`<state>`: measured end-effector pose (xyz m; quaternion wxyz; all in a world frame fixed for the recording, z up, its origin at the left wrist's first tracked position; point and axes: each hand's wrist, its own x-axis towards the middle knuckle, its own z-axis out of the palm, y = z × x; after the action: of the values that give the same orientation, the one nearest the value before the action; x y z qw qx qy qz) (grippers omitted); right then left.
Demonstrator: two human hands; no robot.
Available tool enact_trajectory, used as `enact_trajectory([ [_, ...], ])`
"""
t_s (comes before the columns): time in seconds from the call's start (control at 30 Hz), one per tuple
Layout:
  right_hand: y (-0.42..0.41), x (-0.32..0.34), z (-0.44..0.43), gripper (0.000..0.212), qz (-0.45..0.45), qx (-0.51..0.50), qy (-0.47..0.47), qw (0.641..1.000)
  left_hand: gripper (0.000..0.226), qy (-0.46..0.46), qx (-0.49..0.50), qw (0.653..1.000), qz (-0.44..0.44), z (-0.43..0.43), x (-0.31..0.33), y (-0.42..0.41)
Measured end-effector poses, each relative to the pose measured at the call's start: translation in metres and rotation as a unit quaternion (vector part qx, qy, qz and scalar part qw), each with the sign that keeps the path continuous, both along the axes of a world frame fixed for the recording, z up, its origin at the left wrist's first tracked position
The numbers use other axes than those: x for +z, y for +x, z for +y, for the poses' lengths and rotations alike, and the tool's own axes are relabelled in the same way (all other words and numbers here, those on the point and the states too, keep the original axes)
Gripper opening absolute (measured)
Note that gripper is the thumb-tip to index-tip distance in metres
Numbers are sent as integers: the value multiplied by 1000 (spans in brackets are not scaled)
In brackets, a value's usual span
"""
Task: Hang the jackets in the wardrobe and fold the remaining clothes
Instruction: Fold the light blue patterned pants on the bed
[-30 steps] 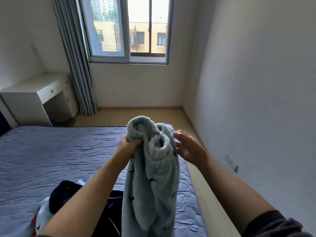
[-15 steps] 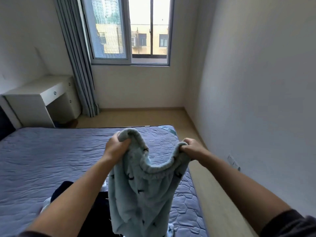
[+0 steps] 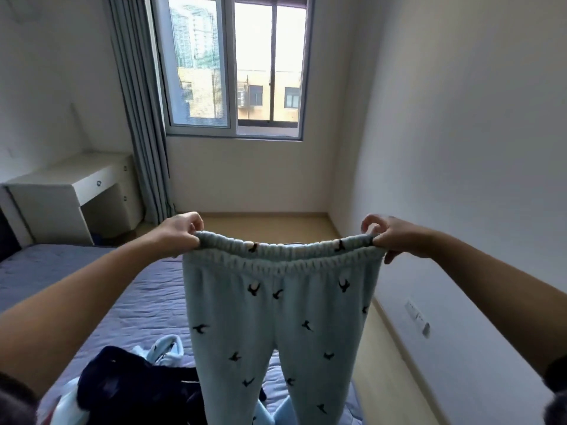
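Observation:
Light blue fleece trousers [image 3: 276,326] with small dark bird shapes hang in front of me, stretched wide at the elastic waistband. My left hand [image 3: 181,233] pinches the waistband's left end and my right hand [image 3: 391,236] pinches its right end. Both legs drop straight down over the bed [image 3: 129,305] and run out of the frame's bottom. A heap of clothes lies on the bed below my left arm: a dark navy garment [image 3: 132,391] and a light blue piece [image 3: 164,349].
The bed has a purple-grey quilted cover. A white desk [image 3: 70,191] stands at the left wall beside grey curtains [image 3: 139,111] and a window [image 3: 236,65]. A strip of wooden floor [image 3: 386,372] runs between bed and right wall.
My hands have moved apart and upward, pulling the bunched trousers open until the waistband is stretched flat and the legs hang free.

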<state>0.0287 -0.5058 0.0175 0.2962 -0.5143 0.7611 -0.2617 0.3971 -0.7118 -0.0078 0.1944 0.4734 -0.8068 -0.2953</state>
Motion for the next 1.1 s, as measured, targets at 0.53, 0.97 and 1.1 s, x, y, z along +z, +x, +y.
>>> enact_trajectory([
  [0.53, 9, 2, 16, 47, 245, 157, 88, 953, 42, -202, -252, 935, -145, 4, 17, 45],
  [0.97, 11, 8, 30, 22, 404, 197, -58, 891, 36, -464, -236, 839, -157, 4, 11, 83],
  [1.1, 4, 32, 23, 25, 279, 81, -258, 922, 8, -398, -223, 889, 37, 8, 44, 80],
])
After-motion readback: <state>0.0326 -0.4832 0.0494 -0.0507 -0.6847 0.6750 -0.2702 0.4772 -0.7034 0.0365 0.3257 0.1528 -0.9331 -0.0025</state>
